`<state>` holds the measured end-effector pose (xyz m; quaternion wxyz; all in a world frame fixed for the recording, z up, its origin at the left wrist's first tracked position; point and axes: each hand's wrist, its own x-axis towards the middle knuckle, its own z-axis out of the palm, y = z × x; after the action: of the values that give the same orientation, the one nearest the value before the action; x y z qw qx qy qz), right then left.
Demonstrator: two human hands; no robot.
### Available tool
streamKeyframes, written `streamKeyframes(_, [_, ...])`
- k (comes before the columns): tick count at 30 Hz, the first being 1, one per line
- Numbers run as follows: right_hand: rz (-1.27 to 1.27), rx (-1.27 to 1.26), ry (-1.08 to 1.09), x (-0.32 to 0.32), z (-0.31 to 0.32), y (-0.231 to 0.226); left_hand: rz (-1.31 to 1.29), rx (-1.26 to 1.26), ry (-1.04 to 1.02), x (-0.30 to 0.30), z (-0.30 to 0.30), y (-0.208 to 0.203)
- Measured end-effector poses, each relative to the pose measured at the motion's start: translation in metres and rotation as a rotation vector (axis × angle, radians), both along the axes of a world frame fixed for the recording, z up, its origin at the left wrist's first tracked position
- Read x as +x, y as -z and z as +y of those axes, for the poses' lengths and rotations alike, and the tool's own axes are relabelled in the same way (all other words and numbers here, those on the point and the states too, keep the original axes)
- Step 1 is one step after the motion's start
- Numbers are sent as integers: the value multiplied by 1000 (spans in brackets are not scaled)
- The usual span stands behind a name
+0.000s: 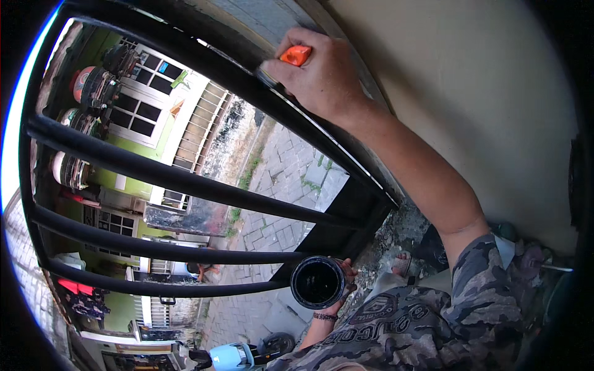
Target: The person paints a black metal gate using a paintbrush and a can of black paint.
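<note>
My right hand (331,74) is closed around a paintbrush (296,55) with an orange handle. Its bristles, partly hidden by my fingers, are against the edge of the black metal gate frame (238,89) beside the wall. Lower down, my left hand (348,279) grips a round paint can (318,305) from its side and underneath. Dark, glossy paint fills the inside of the can, which stands with its mouth facing up. Several black bars (185,178) run across the gate to the left of the can.
A beige wall (464,93) rises close on the right. Beyond the bars lie a paved lane (272,191), a green house with white windows (133,114) and a light blue motor scooter (232,357). Rough, crumbly ground (377,250) is by my foot.
</note>
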<state>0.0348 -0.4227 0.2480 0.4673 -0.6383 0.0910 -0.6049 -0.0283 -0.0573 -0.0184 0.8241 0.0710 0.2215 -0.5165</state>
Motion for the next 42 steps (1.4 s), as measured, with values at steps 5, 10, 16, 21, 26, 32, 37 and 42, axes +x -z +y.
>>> streamKeyframes(5, [224, -204, 90, -3, -5, 4, -168, 180, 12, 5, -3, 1])
streamKeyframes(10, [-151, -34, 5, -5, 3, 20, -78, 179, 19, 6, -12, -6])
streamKeyframes(16, [-42, 116, -24, -7, 12, 68, -160, 84, 69, 11, -10, 1])
streamKeyframes(21, [105, 51, 96, -11, 24, 108, -112, 13, 80, 15, -16, 0])
streamKeyframes(26, [132, 191, 90, -6, 22, 89, -169, 84, 92, 21, -13, 5])
streamKeyframes(32, [53, 273, 14, -11, 42, 133, -160, 134, 97, 28, -15, 10])
streamKeyframes(37, [266, 448, 44, -20, 38, 208, -226, 100, 170, 36, -18, 20])
streamKeyframes(42, [15, 613, -139, -24, 61, 220, -221, 42, 226, 40, -24, 24])
